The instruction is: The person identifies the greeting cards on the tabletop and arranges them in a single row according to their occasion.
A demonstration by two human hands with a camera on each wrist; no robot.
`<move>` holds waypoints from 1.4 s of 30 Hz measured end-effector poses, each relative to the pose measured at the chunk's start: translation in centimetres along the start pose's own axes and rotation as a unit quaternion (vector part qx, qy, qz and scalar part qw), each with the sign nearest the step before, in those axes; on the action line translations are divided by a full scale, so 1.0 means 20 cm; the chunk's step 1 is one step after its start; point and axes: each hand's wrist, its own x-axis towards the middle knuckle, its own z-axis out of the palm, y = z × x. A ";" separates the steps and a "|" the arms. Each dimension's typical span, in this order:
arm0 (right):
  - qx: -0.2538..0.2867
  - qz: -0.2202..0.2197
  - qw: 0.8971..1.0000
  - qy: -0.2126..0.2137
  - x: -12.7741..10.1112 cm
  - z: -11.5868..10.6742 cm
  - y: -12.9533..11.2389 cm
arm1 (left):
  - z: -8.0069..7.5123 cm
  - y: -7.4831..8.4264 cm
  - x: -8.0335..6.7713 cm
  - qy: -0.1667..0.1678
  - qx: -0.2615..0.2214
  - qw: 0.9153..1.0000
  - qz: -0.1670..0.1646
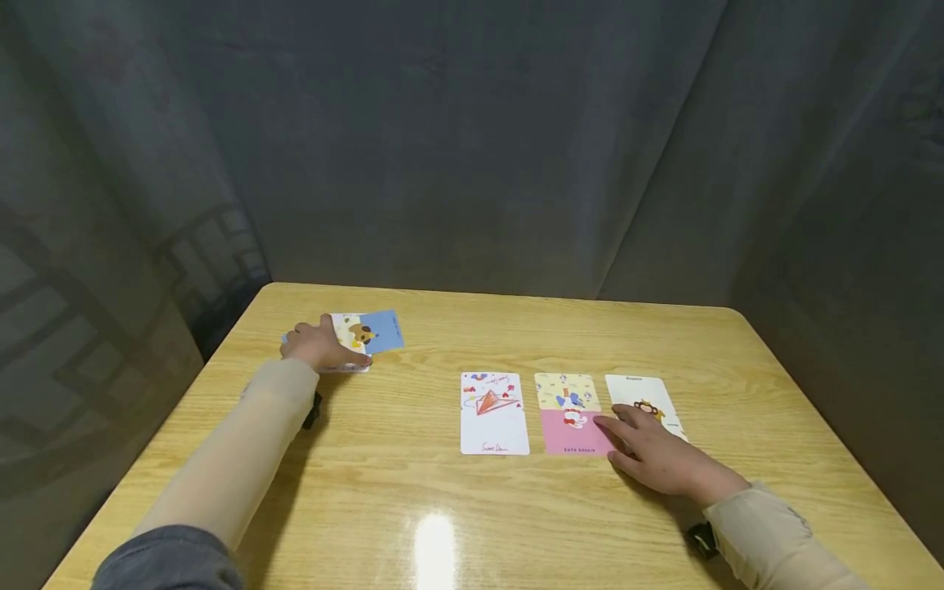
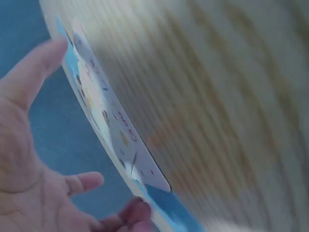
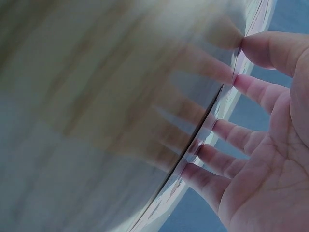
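At the far left of the table in the head view, my left hand [image 1: 319,344] spreads over a small group of overlapping cards. A blue and cream card with a brown dog [image 1: 361,333] shows beyond its fingers, lying across a white card [image 1: 348,369]. In the left wrist view the thumb [image 2: 55,53] and fingers stand apart around the cards. My right hand [image 1: 656,457] rests with spread fingers at a pink and yellow card [image 1: 571,430] and a white monkey card [image 1: 643,388], partly covering both. Its fingertips touch the card surface in the right wrist view.
A white card with a red paper-plane drawing [image 1: 495,414] lies left of the pink card. The cards are on a light wooden table [image 1: 413,508]. Dark grey curtains [image 1: 457,164] hang behind and at both sides.
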 end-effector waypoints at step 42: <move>0.000 -0.001 1.000 0.001 -0.01 -0.01 0.04 | -0.07 -0.09 0.11 -0.046 -0.143 0.989 0.014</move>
